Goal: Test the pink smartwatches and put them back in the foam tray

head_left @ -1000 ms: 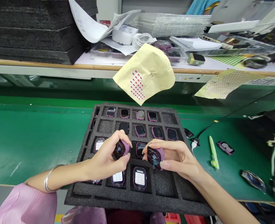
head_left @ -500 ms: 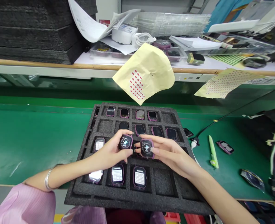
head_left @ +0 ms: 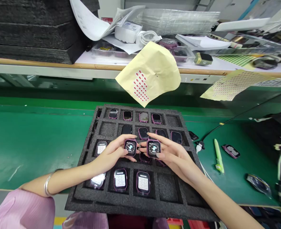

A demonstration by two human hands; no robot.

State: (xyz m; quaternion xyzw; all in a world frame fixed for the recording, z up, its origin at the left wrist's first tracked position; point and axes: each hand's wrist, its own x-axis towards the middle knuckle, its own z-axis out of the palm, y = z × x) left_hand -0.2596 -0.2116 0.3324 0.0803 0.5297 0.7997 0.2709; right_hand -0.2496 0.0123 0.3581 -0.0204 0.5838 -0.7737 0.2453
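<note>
My left hand (head_left: 117, 149) is closed on a purple-rimmed smartwatch body (head_left: 130, 147), its thumb at the lower left of the lit clock face. A second smartwatch body (head_left: 153, 148), also lit with a clock face, sits in my right hand (head_left: 170, 151), thumb at its lower right corner. Both are held side by side, a little apart, above a black foam tray (head_left: 152, 203). Several more watch bodies lie in the tray's pockets. Dark screens fill the back rows, while white grids light up a front watch (head_left: 120, 179) and its neighbour (head_left: 143, 182). My hands partly cover the middle rows.
To the right on the green bench (head_left: 35, 133) lie a light green pen (head_left: 218, 156), a loose watch body (head_left: 231, 151), a cable (head_left: 199, 147) and a plastic-wrapped item (head_left: 258, 184). A yellow sticker sheet (head_left: 152, 73) hangs from the shelf edge behind the tray.
Both watches have turned more upright and face me more squarely. The right one has shifted slightly right and up, and my left thumb now rests on the left watch's lower edge.
</note>
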